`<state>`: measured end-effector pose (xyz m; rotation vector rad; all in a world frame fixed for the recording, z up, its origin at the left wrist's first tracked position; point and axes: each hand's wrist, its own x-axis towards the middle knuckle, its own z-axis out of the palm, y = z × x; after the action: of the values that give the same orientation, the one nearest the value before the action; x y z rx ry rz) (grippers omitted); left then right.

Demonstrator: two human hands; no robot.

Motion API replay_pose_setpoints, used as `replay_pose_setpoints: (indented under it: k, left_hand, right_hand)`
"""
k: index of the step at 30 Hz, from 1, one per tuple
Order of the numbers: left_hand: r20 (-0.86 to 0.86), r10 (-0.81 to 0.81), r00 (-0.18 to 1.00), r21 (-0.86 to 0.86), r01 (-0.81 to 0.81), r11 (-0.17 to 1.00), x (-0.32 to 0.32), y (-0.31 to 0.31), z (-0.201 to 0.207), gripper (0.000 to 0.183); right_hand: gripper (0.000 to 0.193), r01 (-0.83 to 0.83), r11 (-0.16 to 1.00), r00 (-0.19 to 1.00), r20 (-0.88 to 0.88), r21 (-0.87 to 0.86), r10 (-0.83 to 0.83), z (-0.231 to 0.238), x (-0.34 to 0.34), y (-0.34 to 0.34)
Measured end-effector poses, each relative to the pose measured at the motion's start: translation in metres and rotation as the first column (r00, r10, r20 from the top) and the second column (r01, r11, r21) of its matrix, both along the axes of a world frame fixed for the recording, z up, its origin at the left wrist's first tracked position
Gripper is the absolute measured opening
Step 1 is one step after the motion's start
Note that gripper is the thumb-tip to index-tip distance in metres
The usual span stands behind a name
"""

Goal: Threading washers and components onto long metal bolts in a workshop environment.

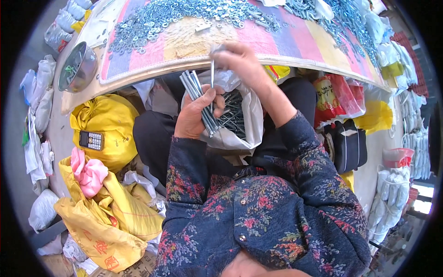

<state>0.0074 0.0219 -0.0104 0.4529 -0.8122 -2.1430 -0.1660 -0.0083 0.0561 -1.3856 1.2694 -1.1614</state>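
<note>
My left hand is closed round a bundle of long metal bolts, most of them tilted up to the left. A single bolt stands nearly upright by its thumb. At the top of that bolt, my right hand is blurred, its fingers pinched together around something small and greyish that I cannot make out. Beneath both hands, a white sack sits between my legs with its mouth spread. Inside it lie many dark metal bolts, partly hidden by the left hand.
On the striped table lie heaps of washers and bolts. A bowl stands at its left corner. Yellow bags, one bearing a phone, lie to my left; a red bag stands right.
</note>
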Motion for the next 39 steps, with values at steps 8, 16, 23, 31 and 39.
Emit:
replay_pose_setpoints:
  k: [8,16,23,31,39]
  left_hand:
    - [0.085,0.237,0.968,0.204,-0.25,0.947,0.007,-0.018,-0.008,0.019]
    - [0.238,0.32,0.917,0.084,-0.348,0.934,0.007,-0.021,0.006,0.022]
    - [0.279,0.238,0.93,0.031,-0.256,0.966,-0.005,-0.014,0.014,0.022]
    - [0.303,0.192,0.933,0.019,-0.207,0.978,-0.01,-0.014,0.007,0.022]
    - [0.274,0.116,0.955,0.006,-0.122,0.992,-0.009,-0.008,0.004,0.016]
  right_hand:
    - [0.031,-0.105,0.801,0.595,-0.683,-0.589,-0.424,-0.021,-0.016,-0.113]
    - [0.023,-0.066,0.995,0.938,-0.344,-0.078,0.035,-0.009,-0.037,-0.136]
    - [0.029,-0.154,0.988,0.887,0.446,0.032,0.124,-0.007,-0.05,-0.068]
    - [0.017,0.048,0.996,0.999,0.012,-0.076,-0.047,-0.015,-0.073,-0.048]
    - [0.02,-0.436,0.863,0.643,-0.76,-0.255,0.1,0.004,-0.057,-0.043]
